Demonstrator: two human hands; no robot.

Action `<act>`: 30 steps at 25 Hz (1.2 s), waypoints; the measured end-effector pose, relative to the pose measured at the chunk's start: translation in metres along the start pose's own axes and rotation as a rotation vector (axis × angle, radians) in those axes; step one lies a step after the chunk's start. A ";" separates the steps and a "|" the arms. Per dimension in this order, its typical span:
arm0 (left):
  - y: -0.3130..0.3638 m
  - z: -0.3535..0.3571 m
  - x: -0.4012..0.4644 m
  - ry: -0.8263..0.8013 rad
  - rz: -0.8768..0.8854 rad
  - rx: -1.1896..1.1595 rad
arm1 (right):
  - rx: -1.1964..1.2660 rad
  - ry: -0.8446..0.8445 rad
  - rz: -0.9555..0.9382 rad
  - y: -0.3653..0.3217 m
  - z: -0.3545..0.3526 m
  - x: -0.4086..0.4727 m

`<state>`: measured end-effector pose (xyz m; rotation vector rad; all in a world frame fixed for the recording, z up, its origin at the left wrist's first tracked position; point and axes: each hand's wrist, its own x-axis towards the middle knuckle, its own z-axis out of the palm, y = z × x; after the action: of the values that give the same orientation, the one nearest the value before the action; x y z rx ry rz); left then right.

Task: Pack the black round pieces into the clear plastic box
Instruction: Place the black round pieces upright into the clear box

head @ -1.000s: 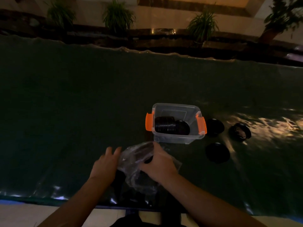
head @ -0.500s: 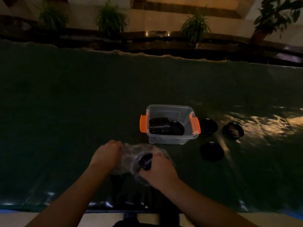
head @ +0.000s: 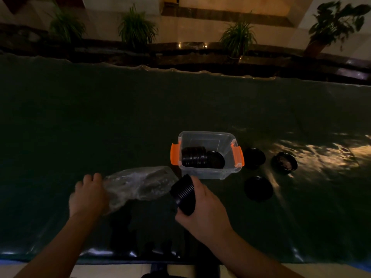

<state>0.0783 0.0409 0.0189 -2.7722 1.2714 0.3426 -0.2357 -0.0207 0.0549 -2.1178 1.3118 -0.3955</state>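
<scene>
The clear plastic box [head: 208, 174] with orange latches stands open mid-table, holding a stack of black round pieces [head: 194, 157] lying on its side plus one more piece [head: 215, 159]. My right hand [head: 204, 209] grips another stack of black round pieces [head: 183, 194] just in front of the box's near left corner. My left hand [head: 88, 195] holds the crumpled clear plastic bag [head: 138, 183], which now looks empty. Three black round pieces lie right of the box: one beside it [head: 254, 158], one farther right [head: 284, 163], one nearer me [head: 258, 188].
The table is covered by a dark glossy sheet [head: 100, 127] whose near edge runs just above my forearms. A bright light reflection lies on it at the far right. Potted plants [head: 136, 29] line a ledge beyond the table's far edge.
My right hand has pulled the stack of black pieces out of the bag and moved it right toward the box. My left hand has drawn the bag off to the left.
</scene>
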 end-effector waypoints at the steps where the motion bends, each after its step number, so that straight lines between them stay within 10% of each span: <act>1: 0.000 -0.003 -0.002 -0.007 0.017 0.031 | 0.016 0.026 0.010 0.002 -0.004 0.002; 17: 0.258 -0.059 0.019 0.168 1.076 0.125 | 0.093 0.379 0.243 0.062 -0.102 0.046; 30: 0.366 0.002 0.061 -0.318 1.186 0.533 | 0.153 0.353 0.349 0.109 -0.135 0.083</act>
<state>-0.1595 -0.2437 0.0130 -1.2375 2.2940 0.3761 -0.3465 -0.1745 0.0841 -1.6993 1.7530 -0.7157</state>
